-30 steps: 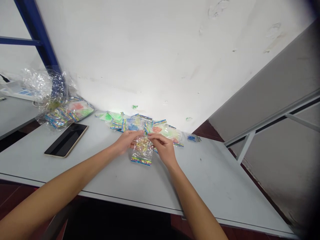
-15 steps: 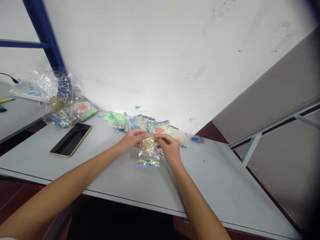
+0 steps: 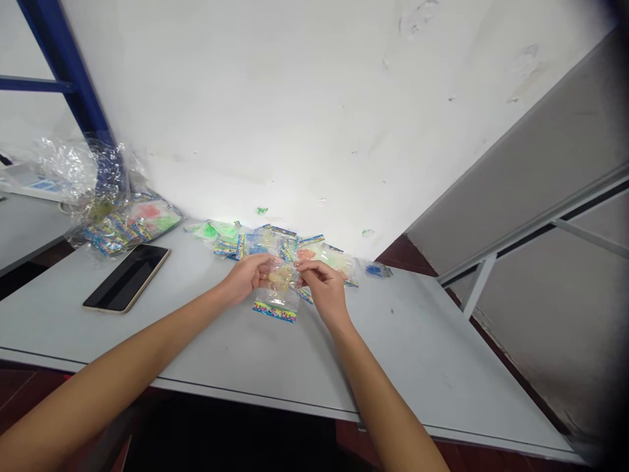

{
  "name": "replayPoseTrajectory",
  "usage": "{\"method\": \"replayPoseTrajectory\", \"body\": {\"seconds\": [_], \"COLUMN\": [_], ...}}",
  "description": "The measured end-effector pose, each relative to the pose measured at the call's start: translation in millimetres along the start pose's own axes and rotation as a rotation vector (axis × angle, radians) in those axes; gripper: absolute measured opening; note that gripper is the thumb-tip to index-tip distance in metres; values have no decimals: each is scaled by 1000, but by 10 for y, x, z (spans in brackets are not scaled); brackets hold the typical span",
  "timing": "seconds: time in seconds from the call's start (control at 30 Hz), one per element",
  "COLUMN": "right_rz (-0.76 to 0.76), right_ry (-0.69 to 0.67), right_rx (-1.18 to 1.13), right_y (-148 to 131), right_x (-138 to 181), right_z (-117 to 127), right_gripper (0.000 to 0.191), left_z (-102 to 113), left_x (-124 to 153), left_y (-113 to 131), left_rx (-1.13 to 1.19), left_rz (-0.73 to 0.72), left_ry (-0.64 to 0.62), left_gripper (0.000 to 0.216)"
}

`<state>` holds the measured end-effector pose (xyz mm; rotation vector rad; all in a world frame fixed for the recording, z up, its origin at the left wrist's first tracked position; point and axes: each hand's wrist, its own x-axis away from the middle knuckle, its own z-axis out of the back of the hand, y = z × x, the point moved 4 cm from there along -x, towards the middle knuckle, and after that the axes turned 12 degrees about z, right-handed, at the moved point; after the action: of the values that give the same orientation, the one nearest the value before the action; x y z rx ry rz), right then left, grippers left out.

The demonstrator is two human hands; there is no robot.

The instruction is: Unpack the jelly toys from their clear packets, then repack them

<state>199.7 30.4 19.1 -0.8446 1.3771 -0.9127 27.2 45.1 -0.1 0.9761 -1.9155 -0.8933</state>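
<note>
Between my two hands is a small clear plastic bag (image 3: pixel 276 300) with a colourful printed strip along its lower edge and something pale yellow inside. My left hand (image 3: pixel 247 275) is closed on the bag's left side, thumb on top. With thumb and fingertips, my right hand (image 3: pixel 322 285) pinches its upper right part. Behind the hands lies a row of similar small bags (image 3: pixel 329 257) with green, blue, yellow and red contents, partly hidden by the fingers. A bag with blue contents (image 3: pixel 377 269) lies at the row's right end.
A phone (image 3: pixel 128 278) lies on the grey table (image 3: pixel 236 354), left of my arms. Beyond it is a large clear bag (image 3: pixel 111 216) of more small packets, by a blue post (image 3: pixel 88 98). A white wall (image 3: pixel 255 98) borders the table's back; a metal frame (image 3: pixel 479 282) stands at right.
The held bag has tilted, its printed strip swinging left and turning more towards me. Both hands still grip it. The whole view has shifted slightly, so things appear further left.
</note>
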Motion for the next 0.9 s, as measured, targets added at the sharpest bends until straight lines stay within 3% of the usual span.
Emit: {"method": "replayPoseTrajectory", "body": {"seconds": [0.13, 0.37, 0.47, 0.57, 0.67, 0.77, 0.83, 0.9], "right_rz": [36, 7, -76, -155, -127, -100, -114, -124], "right_ry": [-18, -22, 30, -107, -287, -253, -229, -232], "right_rx": [79, 64, 23, 74, 93, 117, 139, 145], "right_y": [-45, -70, -49, -2, 18, 10, 8, 15], "right_x": [18, 54, 43, 26, 26, 21, 18, 18], "right_z": [-20, -54, -28, -60, -124, -109, -89, -78], "right_gripper": [10, 10, 24, 36, 35, 35, 36, 36], "left_z": [1, 107, 116, 62, 8, 174, 442, 783], "left_x": [-6, -36, -61, -42, 106, 461, 794, 1081], "left_y": [11, -23, -30, 3, 70, 184, 244, 243], "left_rx": [-52, -201, -212, -265, -441, -727, -951, -1158], "left_rz": [7, -83, -105, -117, -133, -337, -538, -599], "left_ry": [-12, 93, 83, 91, 145, 424, 733, 959], "left_gripper": [49, 36, 34, 33, 30, 32, 33, 34]}}
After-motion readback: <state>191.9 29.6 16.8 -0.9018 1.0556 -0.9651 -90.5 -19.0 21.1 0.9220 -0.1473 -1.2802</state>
